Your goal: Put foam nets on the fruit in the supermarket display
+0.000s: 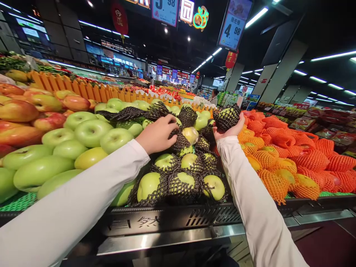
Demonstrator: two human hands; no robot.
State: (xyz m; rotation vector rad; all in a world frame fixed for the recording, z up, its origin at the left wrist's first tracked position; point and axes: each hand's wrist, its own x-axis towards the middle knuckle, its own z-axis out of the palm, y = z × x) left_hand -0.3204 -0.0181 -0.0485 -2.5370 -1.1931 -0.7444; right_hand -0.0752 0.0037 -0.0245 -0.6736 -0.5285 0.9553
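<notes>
My right hand (228,128) is raised over the right side of the display, its fingers around a green apple in a black foam net (227,115). Reaching across the middle, my left hand (160,135) has its fingers curled against another black-netted apple (180,141), partly hidden by the fingers. Beside it lies a yellowish apple in clear wrap (190,135). Several netted green apples (185,180) sit in rows below both hands. Loose black nets (125,114) lie over the bare apples behind my left hand.
Bare green apples (93,131) and red-yellow apples (18,110) are piled at left. Fruit in orange nets (274,172) and red nets (314,161) fills the right. A low orange fence (80,89) stands behind; a black tray front (172,218) borders the near side.
</notes>
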